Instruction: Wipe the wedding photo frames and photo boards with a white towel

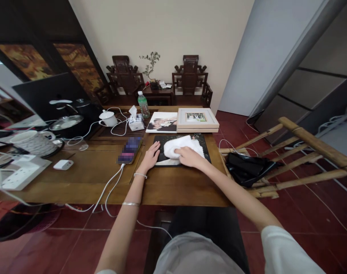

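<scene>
Under my hands a dark photo panel (206, 153) lies flat on the wooden table, with its picture partly covered. My right hand (189, 156) grips a white cloth (180, 144) and presses it onto the middle of the panel. At the panel's left edge rests my left hand (151, 155), fingers stretched out and holding nothing. Just behind the panel are a white photo print or album (162, 118) and a pale framed picture (197, 128). Left of my left hand lies a phone (130, 150) with a cable plugged in.
A tissue box (136, 122), a green-labelled bottle (143, 105) and a lidded white cup (108, 118) stand at the back. White cables cross the table's left side near a power strip (22, 177). A bamboo chair (301, 146) holding a black bag (249, 167) is on the right.
</scene>
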`<move>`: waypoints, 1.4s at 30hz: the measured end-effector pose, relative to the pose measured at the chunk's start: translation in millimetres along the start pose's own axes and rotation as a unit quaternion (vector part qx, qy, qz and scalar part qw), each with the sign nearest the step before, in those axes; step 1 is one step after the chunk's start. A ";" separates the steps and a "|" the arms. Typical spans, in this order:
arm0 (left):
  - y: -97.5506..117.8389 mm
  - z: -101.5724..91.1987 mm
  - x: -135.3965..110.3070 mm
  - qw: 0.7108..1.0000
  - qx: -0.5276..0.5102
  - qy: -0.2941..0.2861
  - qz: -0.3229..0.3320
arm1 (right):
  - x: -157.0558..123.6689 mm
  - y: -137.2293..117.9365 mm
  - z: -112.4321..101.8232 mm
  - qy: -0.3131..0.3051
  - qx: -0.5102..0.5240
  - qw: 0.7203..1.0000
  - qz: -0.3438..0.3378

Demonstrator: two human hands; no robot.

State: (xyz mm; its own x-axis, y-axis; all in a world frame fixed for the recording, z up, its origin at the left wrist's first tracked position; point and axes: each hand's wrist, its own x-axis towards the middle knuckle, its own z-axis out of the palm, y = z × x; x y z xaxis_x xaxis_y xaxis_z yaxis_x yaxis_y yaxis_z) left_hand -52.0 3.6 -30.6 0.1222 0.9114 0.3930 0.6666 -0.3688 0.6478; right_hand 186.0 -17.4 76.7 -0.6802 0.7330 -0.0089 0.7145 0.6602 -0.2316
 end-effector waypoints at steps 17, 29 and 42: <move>22.4 -5.0 -2.9 0.995 -0.031 0.097 0.010 | 4.7 -39.6 18.1 -0.024 -0.025 0.988 -0.154; 19.7 1.3 -2.4 0.998 0.045 0.026 0.032 | 35.0 14.2 -16.6 -0.009 -0.007 0.997 0.074; 15.5 0.4 -0.8 0.997 0.053 0.034 0.042 | 98.1 -5.6 1.4 0.048 0.042 0.995 0.080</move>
State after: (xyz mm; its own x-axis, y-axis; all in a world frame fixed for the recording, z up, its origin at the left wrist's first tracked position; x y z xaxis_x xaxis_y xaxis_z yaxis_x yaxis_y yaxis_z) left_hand -41.4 -2.8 -21.1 0.1330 0.8617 0.4897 0.7310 -0.4189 0.5387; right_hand 115.1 50.6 75.8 -0.5379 0.8421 0.0393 0.7929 0.5212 -0.3159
